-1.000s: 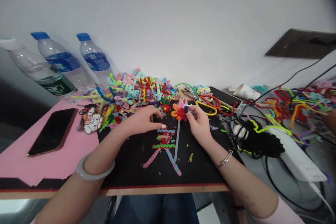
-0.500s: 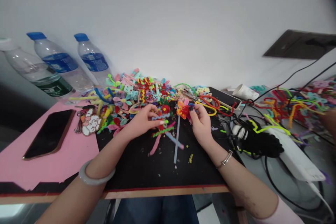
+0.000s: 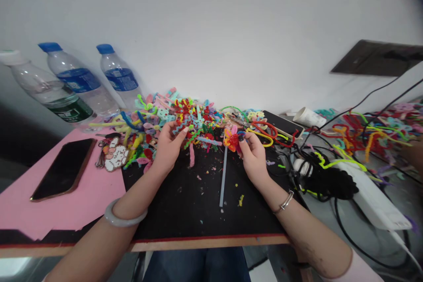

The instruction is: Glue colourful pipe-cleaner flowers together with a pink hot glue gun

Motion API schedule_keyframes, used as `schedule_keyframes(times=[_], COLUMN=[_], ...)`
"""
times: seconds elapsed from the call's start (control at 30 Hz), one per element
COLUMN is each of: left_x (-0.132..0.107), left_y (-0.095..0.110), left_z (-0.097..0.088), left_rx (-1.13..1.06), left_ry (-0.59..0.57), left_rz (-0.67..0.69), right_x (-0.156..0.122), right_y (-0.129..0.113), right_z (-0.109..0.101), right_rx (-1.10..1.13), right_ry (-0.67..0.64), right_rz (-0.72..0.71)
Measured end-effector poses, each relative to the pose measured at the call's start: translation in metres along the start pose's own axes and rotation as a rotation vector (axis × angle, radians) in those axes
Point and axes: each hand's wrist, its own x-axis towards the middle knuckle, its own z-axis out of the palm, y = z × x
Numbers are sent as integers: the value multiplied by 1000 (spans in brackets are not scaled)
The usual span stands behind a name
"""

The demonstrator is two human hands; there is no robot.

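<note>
Thumb and fingers of my left hand [image 3: 168, 147] are curled around a few wavy pipe-cleaner pieces [image 3: 187, 130] at the front of a colourful heap; the fingertips are partly hidden. A pink fuzzy strip [image 3: 192, 155] and a pale blue one [image 3: 210, 141] stick out beside them. Between the thumb and fingers of my right hand [image 3: 254, 154] is a pipe-cleaner flower [image 3: 231, 138] in orange, red and pink. A thin translucent stick [image 3: 224, 178], like a glue stick, lies below the flower, pointing towards me.
The pipe-cleaner heap [image 3: 161, 112] runs along the wall. Bottles [image 3: 120, 77] stand at the left, behind a phone [image 3: 62, 169] on pink paper [image 3: 102, 194] and a keychain [image 3: 116, 156]. At right are a paper cup [image 3: 309, 117], cables, a white power strip [image 3: 373, 194] and more pipe cleaners.
My left hand has moved left and away from me to the heap, and the pink and blue strips have shifted with it. My right hand stays nearly still with the flower.
</note>
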Motion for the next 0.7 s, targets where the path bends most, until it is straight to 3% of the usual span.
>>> schedule_keyframes(times=[0.13,0.3,0.7], left_x=[-4,-13,-21], left_y=[-1,5,10], left_z=[6,12,19], left_rx=[-144,-163,-323], left_ry=[-22,-85,-219], left_rz=[-143,-288,-426], right_x=[-4,-9,-8], right_y=[-3,-4,-7], right_z=[4,11,15], right_rx=[22,-38,-15], right_ry=[-119,-260,-322], right_rz=[38,98,220])
